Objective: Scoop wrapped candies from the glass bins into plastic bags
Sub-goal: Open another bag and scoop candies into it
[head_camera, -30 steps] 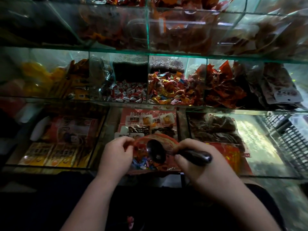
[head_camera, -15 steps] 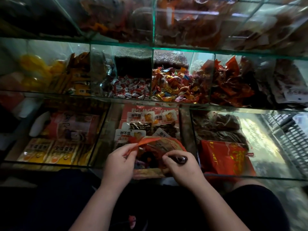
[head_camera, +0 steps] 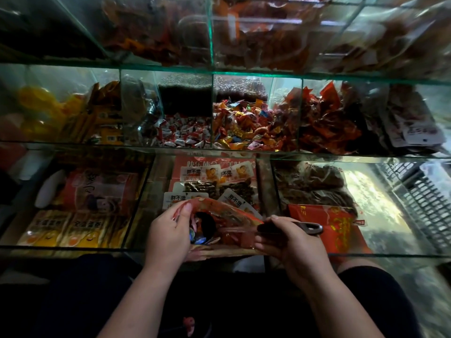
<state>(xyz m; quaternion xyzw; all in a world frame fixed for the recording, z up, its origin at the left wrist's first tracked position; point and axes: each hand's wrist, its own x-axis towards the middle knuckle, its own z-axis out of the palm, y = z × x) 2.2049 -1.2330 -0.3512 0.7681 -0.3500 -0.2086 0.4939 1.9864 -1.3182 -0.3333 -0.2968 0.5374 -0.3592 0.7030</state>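
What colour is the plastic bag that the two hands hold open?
The plastic bag is red-orange and partly see-through; the head view, the only one, shows it.

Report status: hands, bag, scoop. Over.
Left hand pinches red bag open. Right hand grips scoop by its handle. Wrapped candies visible in bag. No obstruction seen.

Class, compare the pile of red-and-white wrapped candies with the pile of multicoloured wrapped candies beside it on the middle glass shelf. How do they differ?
The red-and-white wrapped candies show just two colours; the multicoloured wrapped candies mix orange, yellow, red and blue. The red-and-white pile lies lower, the multicoloured pile higher. Both lie in neighbouring glass compartments.
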